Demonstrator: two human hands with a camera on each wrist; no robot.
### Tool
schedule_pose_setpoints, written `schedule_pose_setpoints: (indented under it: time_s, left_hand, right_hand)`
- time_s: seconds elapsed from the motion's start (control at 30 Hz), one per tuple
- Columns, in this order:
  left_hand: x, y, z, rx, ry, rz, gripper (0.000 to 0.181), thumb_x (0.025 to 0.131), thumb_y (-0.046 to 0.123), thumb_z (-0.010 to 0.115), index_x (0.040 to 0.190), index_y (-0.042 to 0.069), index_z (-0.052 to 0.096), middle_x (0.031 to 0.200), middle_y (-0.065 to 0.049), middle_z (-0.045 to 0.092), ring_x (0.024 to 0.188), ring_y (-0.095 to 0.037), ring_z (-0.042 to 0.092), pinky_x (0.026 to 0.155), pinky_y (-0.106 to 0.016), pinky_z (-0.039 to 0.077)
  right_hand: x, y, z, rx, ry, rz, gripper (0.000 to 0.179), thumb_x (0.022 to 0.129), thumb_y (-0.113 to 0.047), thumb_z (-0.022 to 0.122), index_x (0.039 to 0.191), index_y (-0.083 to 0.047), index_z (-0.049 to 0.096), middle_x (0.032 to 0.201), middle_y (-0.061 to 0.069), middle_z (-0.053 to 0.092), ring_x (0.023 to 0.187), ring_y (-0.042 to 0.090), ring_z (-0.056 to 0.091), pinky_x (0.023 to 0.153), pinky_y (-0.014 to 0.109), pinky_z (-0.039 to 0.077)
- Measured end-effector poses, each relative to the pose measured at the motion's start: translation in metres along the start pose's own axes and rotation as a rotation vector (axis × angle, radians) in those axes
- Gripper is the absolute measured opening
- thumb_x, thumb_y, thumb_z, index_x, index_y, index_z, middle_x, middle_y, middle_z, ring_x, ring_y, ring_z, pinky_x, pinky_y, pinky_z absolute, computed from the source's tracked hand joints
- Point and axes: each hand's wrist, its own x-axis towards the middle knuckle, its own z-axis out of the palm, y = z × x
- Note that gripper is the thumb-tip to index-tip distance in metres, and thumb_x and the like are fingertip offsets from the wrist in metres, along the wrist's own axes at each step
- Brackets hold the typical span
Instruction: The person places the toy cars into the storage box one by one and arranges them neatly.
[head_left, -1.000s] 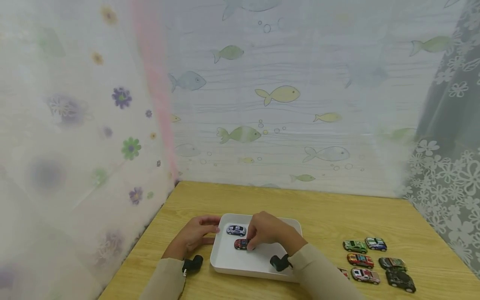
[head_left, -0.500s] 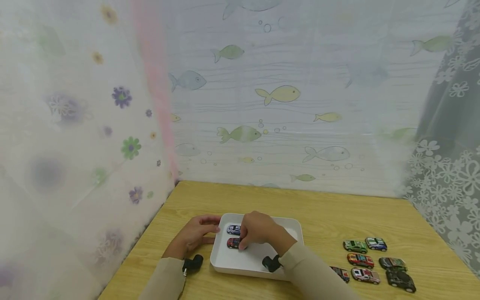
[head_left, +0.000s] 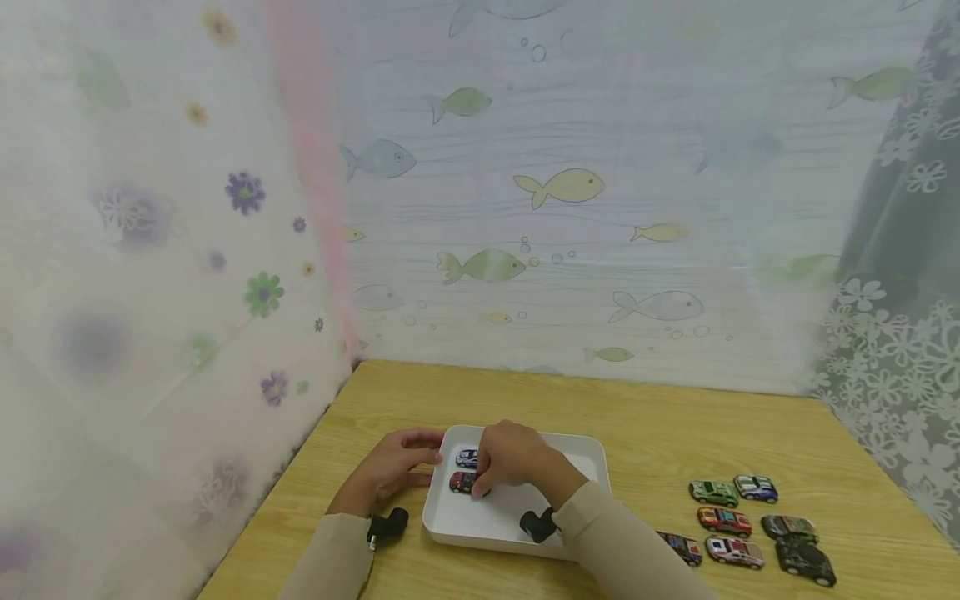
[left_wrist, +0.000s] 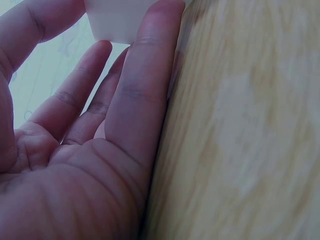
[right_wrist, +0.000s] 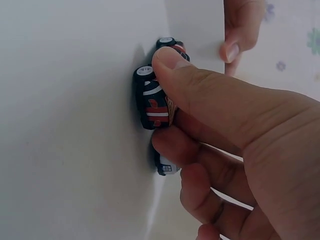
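In the head view a shallow white tray (head_left: 480, 529) stands on the wooden table. My right hand (head_left: 516, 454) reaches into it and pinches a red-and-black toy car (head_left: 461, 482) between thumb and fingers, low over the tray floor. The right wrist view shows the rear of this toy car (right_wrist: 157, 107) under my thumb. Just behind it sits a white-and-blue toy car (head_left: 467, 457), partly covered by my right hand. My left hand (head_left: 390, 467) touches the tray's left side, thumb at the rim; its fingers (left_wrist: 137, 90) extend fairly straight against the outer wall, close to the tabletop.
Right of the tray, several toy cars lie grouped on the table: a green one (head_left: 714, 492), a red-and-yellow one (head_left: 724, 521), a white-and-red one (head_left: 735, 552) and a black one (head_left: 806, 562) among them. A fish-patterned curtain (head_left: 570, 275) hangs behind the table.
My right hand has moved left with the red-and-black toy car, which now stands nearer the tray's left wall. That hand covers more of the white-and-blue car. My left hand stays put.
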Motion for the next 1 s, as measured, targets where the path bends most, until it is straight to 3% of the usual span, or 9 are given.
schedule_pose_setpoints:
  time_s: [0.63, 1.0]
  left_hand:
    - [-0.003, 0.004, 0.005, 0.014, 0.01, -0.004, 0.05, 0.094, 0.011, 0.074, 0.14, 0.0, 0.06, 0.138, -0.018, 0.063, 0.116, -0.026, 0.067, 0.092, -0.044, 0.062]
    - [-0.003, 0.004, 0.004, 0.016, 0.022, -0.002, 0.049, 0.094, 0.01, 0.075, 0.139, 0.0, 0.06, 0.137, -0.017, 0.063, 0.115, -0.026, 0.067, 0.092, -0.045, 0.062]
  right_hand:
    - [-0.003, 0.009, 0.001, 0.048, 0.004, -0.045, 0.023, 0.075, -0.051, 0.09, 0.077, -0.031, 0.08, 0.073, -0.02, 0.065, 0.07, 0.005, 0.057, 0.065, 0.023, 0.049]
    - [-0.013, 0.018, -0.011, 0.118, 0.033, -0.083, 0.023, 0.076, -0.048, 0.091, 0.084, -0.028, 0.083, 0.073, -0.02, 0.067, 0.072, 0.004, 0.057, 0.065, 0.022, 0.049]
